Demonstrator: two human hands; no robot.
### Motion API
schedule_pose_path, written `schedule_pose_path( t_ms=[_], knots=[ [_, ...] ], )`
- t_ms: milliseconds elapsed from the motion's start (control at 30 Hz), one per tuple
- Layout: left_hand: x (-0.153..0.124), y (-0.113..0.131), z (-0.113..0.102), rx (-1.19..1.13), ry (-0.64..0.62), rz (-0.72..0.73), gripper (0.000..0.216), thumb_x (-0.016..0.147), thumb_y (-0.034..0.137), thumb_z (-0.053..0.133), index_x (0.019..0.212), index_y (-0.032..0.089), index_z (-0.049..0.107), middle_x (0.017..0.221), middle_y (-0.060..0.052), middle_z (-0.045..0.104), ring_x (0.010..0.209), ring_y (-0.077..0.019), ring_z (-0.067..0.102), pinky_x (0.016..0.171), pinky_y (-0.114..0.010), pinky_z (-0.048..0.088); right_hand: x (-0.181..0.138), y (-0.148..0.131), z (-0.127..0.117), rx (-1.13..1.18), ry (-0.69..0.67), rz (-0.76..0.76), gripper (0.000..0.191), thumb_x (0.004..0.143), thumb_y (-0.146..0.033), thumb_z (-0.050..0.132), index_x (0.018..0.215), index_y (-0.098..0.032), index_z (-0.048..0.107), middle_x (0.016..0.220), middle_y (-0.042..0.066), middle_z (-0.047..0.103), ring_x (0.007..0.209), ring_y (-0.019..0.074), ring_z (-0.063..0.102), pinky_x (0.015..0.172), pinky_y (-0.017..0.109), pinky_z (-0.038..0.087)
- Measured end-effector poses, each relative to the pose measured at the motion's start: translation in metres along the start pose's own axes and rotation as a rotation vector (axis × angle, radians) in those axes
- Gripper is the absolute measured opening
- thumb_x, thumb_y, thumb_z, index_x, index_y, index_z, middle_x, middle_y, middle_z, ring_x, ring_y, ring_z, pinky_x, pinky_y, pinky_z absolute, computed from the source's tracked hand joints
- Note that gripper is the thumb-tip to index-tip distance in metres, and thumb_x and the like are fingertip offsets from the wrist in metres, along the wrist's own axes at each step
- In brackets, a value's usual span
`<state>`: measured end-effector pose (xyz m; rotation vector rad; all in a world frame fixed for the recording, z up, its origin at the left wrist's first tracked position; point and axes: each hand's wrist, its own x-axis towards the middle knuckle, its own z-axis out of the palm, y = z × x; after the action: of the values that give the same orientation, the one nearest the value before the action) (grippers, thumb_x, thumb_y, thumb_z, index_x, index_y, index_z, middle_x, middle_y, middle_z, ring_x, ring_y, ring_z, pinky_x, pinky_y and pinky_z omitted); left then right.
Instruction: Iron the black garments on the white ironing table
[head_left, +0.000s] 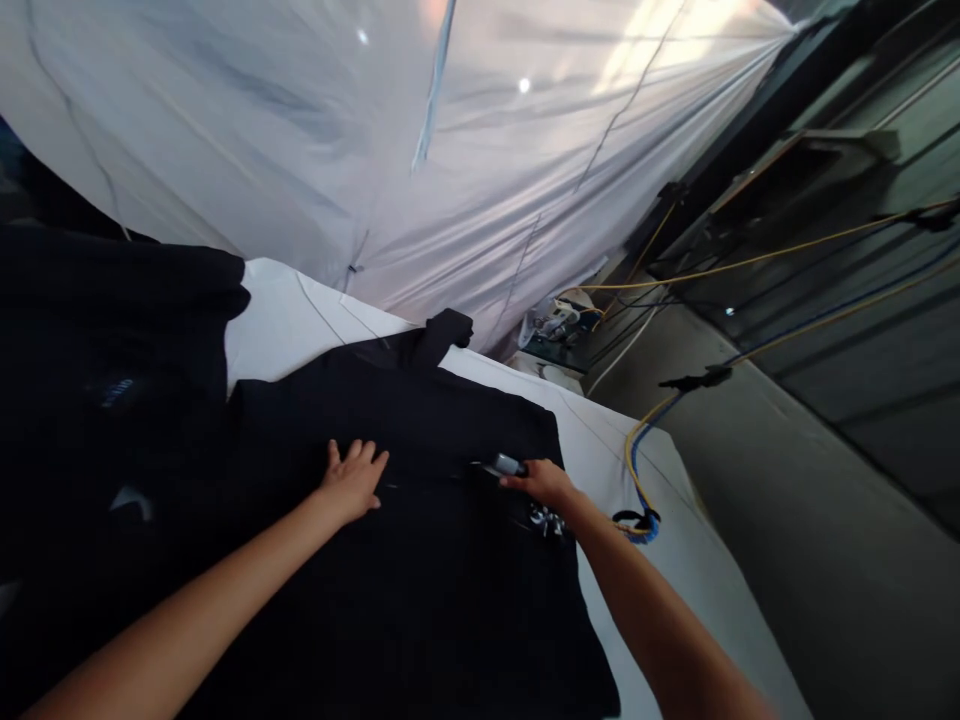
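My left hand [351,484] lies flat on a large piece of black cloth [450,600], its fingers spread. Over the right part of the cloth, my right hand [546,482] is closed on a small grey tool [508,464] with a thin pale tip pointing left. What kind of tool it is I cannot make out. Just below that hand rests a cluster of shiny metal bits [546,518], too small to name. A strip of the cloth is folded up [444,335] at its far edge.
The cloth lies on a white table [675,530]. Blue and yellow cables [639,460] run down to a coil [637,525] at the table's right side. More dark cloth [112,300] is at left. Behind hangs a white sheet [315,130]; a grey wall [787,450] stands at right.
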<state>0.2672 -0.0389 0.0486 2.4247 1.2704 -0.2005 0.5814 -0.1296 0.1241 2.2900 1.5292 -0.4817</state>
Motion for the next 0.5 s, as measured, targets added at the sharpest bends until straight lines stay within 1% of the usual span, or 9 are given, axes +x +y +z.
schedule_pose_path(
  t_ms=[33, 100, 167, 200, 267, 300, 400, 433, 500],
  knots=[
    [-0.003, 0.013, 0.001, -0.063, -0.011, 0.057, 0.07, 0.064, 0.036, 0.061, 0.129, 0.031, 0.037, 0.137, -0.01, 0.035, 0.129, -0.0298, 0.022, 0.101, -0.059, 0.007, 0.002, 0.004, -0.001, 0.013, -0.001, -0.01, 0.068, 0.06, -0.079, 0.041, 0.083, -0.02, 0.064, 0.084, 0.007, 0.064, 0.077, 0.0208, 0.06, 0.056, 0.023, 0.036],
    [-0.01, 0.04, 0.008, -0.179, -0.12, 0.101, 0.07, 0.063, 0.04, 0.059, 0.129, 0.035, 0.035, 0.141, -0.007, 0.03, 0.13, -0.028, 0.019, 0.101, -0.058, 0.011, 0.003, 0.013, -0.002, 0.023, -0.01, -0.066, 0.069, 0.06, -0.08, 0.04, 0.085, -0.02, 0.064, 0.084, 0.007, 0.064, 0.079, 0.0215, 0.06, 0.058, 0.024, 0.038],
    [-0.015, 0.065, 0.019, -0.173, -0.253, 0.011, 0.084, 0.051, 0.037, 0.069, 0.128, 0.04, 0.035, 0.144, -0.006, 0.023, 0.132, -0.0336, 0.01, 0.097, -0.065, 0.009, 0.001, 0.027, -0.001, 0.014, -0.017, -0.111, 0.07, 0.058, -0.08, 0.042, 0.087, -0.02, 0.064, 0.085, 0.008, 0.065, 0.08, 0.0228, 0.06, 0.06, 0.025, 0.039],
    [-0.018, 0.076, 0.023, -0.132, -0.28, -0.053, 0.092, 0.044, 0.033, 0.073, 0.127, 0.04, 0.036, 0.145, -0.006, 0.018, 0.132, -0.037, 0.004, 0.094, -0.068, 0.006, 0.0, 0.035, 0.0, 0.007, -0.018, -0.12, 0.071, 0.057, -0.08, 0.042, 0.088, -0.02, 0.064, 0.086, 0.008, 0.065, 0.081, 0.0235, 0.06, 0.06, 0.025, 0.04],
    [-0.022, 0.098, 0.03, -0.059, -0.268, -0.123, 0.097, 0.038, 0.029, 0.076, 0.127, 0.036, 0.038, 0.147, -0.007, 0.011, 0.13, -0.0401, -0.006, 0.091, -0.071, -0.002, -0.003, 0.053, 0.004, 0.002, -0.017, -0.114, 0.071, 0.057, -0.08, 0.043, 0.09, -0.02, 0.064, 0.087, 0.008, 0.065, 0.081, 0.0237, 0.06, 0.061, 0.026, 0.04],
    [-0.024, 0.11, 0.032, -0.057, -0.252, -0.111, 0.094, 0.041, 0.032, 0.074, 0.128, 0.034, 0.037, 0.147, -0.007, 0.011, 0.13, -0.0396, -0.007, 0.092, -0.07, -0.004, -0.004, 0.062, 0.006, 0.009, -0.022, -0.107, 0.07, 0.057, -0.079, 0.044, 0.09, -0.02, 0.064, 0.088, 0.008, 0.065, 0.081, 0.0233, 0.06, 0.062, 0.026, 0.041],
    [-0.03, 0.148, 0.041, -0.189, -0.244, 0.038, 0.079, 0.059, 0.045, 0.061, 0.131, 0.033, 0.032, 0.146, -0.004, 0.017, 0.133, -0.0331, 0.0, 0.098, -0.065, 0.001, -0.007, 0.085, 0.008, 0.037, -0.027, -0.056, 0.069, 0.059, -0.078, 0.043, 0.089, -0.02, 0.064, 0.091, 0.008, 0.065, 0.082, 0.0224, 0.06, 0.063, 0.026, 0.041],
    [-0.033, 0.16, 0.047, -0.229, -0.227, 0.077, 0.079, 0.061, 0.048, 0.057, 0.133, 0.033, 0.027, 0.146, -0.003, 0.017, 0.133, -0.0317, 0.001, 0.099, -0.064, 0.002, -0.009, 0.091, 0.007, 0.037, -0.026, -0.039, 0.07, 0.059, -0.078, 0.043, 0.09, -0.019, 0.064, 0.092, 0.009, 0.065, 0.083, 0.0228, 0.059, 0.064, 0.026, 0.041],
    [-0.036, 0.179, 0.064, -0.242, -0.174, 0.079, 0.094, 0.056, 0.054, 0.059, 0.136, 0.033, 0.015, 0.147, -0.003, 0.01, 0.132, -0.0336, -0.004, 0.098, -0.064, 0.0, -0.014, 0.098, 0.004, 0.028, -0.014, -0.035, 0.072, 0.057, -0.079, 0.044, 0.092, -0.019, 0.064, 0.094, 0.009, 0.064, 0.085, 0.0237, 0.059, 0.064, 0.027, 0.042]
  ],
)
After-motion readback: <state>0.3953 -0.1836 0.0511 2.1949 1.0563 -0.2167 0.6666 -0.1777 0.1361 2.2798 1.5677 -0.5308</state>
